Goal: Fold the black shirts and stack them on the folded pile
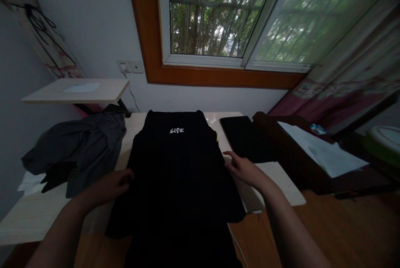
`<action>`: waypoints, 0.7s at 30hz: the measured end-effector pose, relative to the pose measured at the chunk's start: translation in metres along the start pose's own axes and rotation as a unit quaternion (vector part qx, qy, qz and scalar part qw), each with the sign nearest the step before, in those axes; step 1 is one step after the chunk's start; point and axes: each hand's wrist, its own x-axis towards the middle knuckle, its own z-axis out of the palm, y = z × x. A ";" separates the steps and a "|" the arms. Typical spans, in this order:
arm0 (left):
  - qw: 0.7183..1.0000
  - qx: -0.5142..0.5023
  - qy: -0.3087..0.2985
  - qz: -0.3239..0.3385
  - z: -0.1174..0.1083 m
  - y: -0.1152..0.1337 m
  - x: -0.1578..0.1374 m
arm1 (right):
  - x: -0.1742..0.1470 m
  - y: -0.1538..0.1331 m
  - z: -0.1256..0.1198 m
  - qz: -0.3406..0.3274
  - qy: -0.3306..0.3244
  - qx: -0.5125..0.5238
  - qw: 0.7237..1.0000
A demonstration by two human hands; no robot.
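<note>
A black shirt (175, 168) with a small white print (176, 130) lies spread over the table, its near end hanging past the front edge. A bit of yellow (217, 137) shows at its upper right side. My left hand (120, 181) is at the shirt's left edge, fingers curled together on the cloth. Opposite it, my right hand (242, 169) touches the right edge; its index finger stretches out apart from the lower fingertips. Beyond that hand rests a flat black folded item (250, 136), perhaps cloth.
A grey garment (90, 143) lies heaped at left under a raised wooden shelf (106, 93). To the right, papers (321, 147) lie on dark brown furniture (284, 151). The pale table (31, 218) stands against the wall below a window (218, 13). A white cable (237, 243) hangs near the front edge.
</note>
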 end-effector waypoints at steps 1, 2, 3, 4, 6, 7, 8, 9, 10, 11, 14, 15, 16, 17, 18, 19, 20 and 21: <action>1.000 0.003 0.025 0.005 -0.005 -0.002 0.008 | 0.011 -0.001 -0.003 -0.001 0.038 -0.010 0.999; 0.998 0.011 0.065 0.007 -0.010 -0.005 0.018 | 0.023 -0.003 -0.005 -0.003 0.076 -0.018 0.997; 0.993 0.025 0.116 0.006 -0.014 -0.008 0.030 | 0.037 -0.005 -0.007 -0.009 0.112 -0.023 0.993; 0.985 0.040 0.168 0.003 -0.018 -0.011 0.042 | 0.051 -0.006 -0.007 -0.016 0.147 -0.026 0.989; 0.962 0.066 0.263 -0.002 -0.023 -0.019 0.068 | 0.080 -0.010 -0.004 -0.007 0.208 -0.036 0.977; 0.950 0.077 0.302 -0.005 -0.025 -0.022 0.080 | 0.094 -0.011 -0.001 0.003 0.235 -0.050 0.971; 0.937 0.087 0.339 -0.015 -0.026 -0.025 0.091 | 0.107 -0.012 0.003 0.013 0.255 -0.065 0.965; 0.924 0.095 0.369 -0.032 -0.026 -0.027 0.101 | 0.119 -0.014 0.007 0.027 0.269 -0.077 0.960; 0.914 0.098 0.391 -0.055 -0.026 -0.029 0.111 | 0.130 -0.015 0.011 0.042 0.277 -0.084 0.956; 0.907 0.099 0.403 -0.077 -0.025 -0.030 0.120 | 0.140 -0.016 0.015 0.056 0.278 -0.089 0.955; 0.904 0.085 0.399 -0.129 -0.023 -0.033 0.141 | 0.162 -0.017 0.025 0.090 0.265 -0.086 0.956; 0.905 0.080 0.395 -0.138 -0.022 -0.034 0.146 | 0.167 -0.017 0.026 0.105 0.253 -0.076 0.959; 0.906 0.077 0.391 -0.145 -0.022 -0.035 0.151 | 0.171 -0.016 0.026 0.123 0.238 -0.063 0.962; 0.908 0.073 0.385 -0.148 -0.021 -0.036 0.154 | 0.174 -0.015 0.025 0.141 0.219 -0.047 0.964; 0.911 0.069 0.379 -0.150 -0.022 -0.037 0.156 | 0.176 -0.013 0.024 0.154 0.203 -0.037 0.966; 0.914 0.064 0.371 -0.150 -0.022 -0.038 0.157 | 0.178 -0.011 0.022 0.165 0.186 -0.027 0.968; 0.918 0.059 0.363 -0.148 -0.023 -0.039 0.157 | 0.178 -0.009 0.019 0.173 0.168 -0.018 0.970; 0.923 0.054 0.353 -0.144 -0.023 -0.040 0.157 | 0.178 -0.007 0.016 0.179 0.150 -0.010 0.972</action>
